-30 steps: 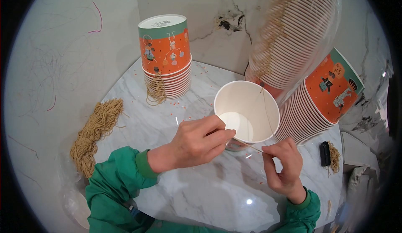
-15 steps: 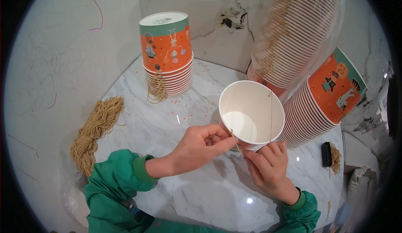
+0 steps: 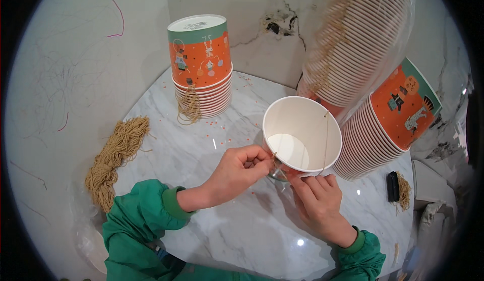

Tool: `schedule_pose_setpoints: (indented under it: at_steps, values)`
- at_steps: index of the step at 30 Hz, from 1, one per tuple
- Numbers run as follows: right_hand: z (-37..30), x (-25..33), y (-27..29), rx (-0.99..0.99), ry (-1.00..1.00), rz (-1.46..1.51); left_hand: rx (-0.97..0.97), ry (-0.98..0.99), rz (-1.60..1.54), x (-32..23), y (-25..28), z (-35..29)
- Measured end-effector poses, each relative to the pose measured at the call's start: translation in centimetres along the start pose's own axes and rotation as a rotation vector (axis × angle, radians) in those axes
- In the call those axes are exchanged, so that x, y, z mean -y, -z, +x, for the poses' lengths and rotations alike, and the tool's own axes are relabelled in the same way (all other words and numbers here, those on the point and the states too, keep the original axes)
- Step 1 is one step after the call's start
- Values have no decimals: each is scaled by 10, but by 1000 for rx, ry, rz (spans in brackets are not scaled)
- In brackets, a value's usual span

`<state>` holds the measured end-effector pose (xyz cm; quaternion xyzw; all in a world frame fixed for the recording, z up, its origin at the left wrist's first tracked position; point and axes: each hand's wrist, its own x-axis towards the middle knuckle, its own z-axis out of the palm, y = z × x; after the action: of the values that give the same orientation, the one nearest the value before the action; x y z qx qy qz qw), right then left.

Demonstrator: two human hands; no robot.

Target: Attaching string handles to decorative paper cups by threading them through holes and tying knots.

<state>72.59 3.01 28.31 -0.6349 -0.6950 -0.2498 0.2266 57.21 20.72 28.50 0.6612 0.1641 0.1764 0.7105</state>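
A white-lined paper bucket [image 3: 301,129] stands open end up on the table, tilted slightly toward me. A thin tan string [image 3: 326,137] passes through a hole in its far right wall and crosses the opening to the near rim. At the bucket's near left rim, my left hand [image 3: 241,174] pinches the string close to the wall. Against the near outer wall, below the rim, my right hand [image 3: 320,200] has its fingers closed around the string's other part. Its fingertips touch the bucket, and the exact grip is partly hidden.
Upside-down orange and green buckets form a stack [image 3: 201,54] at the back left. Another stack [image 3: 398,109] leans at the right, beside a tall plastic-wrapped bucket stack [image 3: 360,34]. A tan string bundle [image 3: 116,160] lies left; a black object [image 3: 392,186] lies right.
Both hands have shifted slightly left along the near rim, and my left hand has drawn the string close to the wall. The bucket has moved very slightly left.
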Motion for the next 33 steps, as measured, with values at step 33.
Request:
schedule_pose_setpoints:
  at_steps: [33]
  values:
    - [17, 18, -16, 36, -30, 238, -72, 39, -182, -18, -5, 3]
